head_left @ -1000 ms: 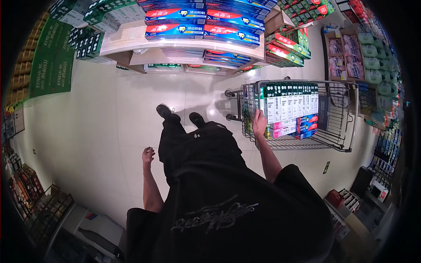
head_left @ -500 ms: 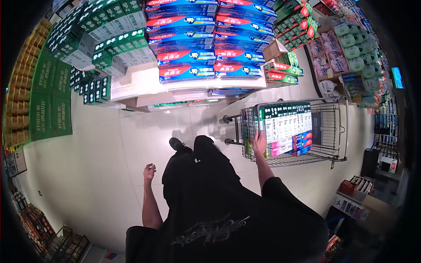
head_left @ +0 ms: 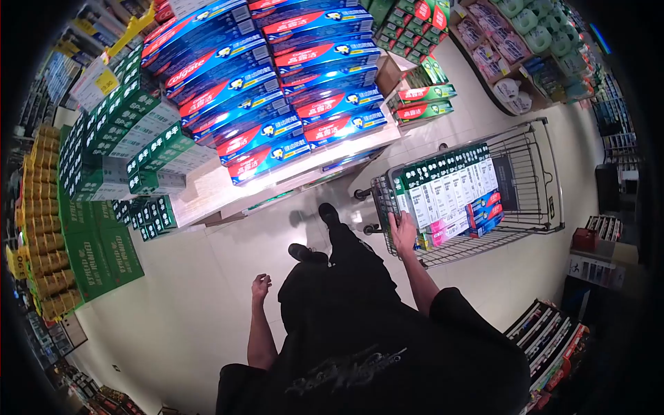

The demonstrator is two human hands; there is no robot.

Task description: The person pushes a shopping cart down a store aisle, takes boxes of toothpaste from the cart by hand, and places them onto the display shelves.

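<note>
Basically, cart (head_left: 508, 181) long axis crosswise; right hand (head_left: 402, 233) holds its left end.
Inside, SP-2 boxes (head_left: 446, 185); left of cart, Colgate cartons (head_left: 266, 90) and half-open left hand (head_left: 261, 286).

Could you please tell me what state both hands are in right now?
Left hand: open, loosely curled, apparently empty.
Right hand: at one end of the shopping cart; grip cannot be told.

This is a shop, shown by Colgate toothpaste boxes (head_left: 256, 83) stacked toward eleven o'clock, a price card (head_left: 97, 84) at ten, a wire shopping cart (head_left: 529, 183) at three and a packed rack (head_left: 550, 346) at four.
</note>
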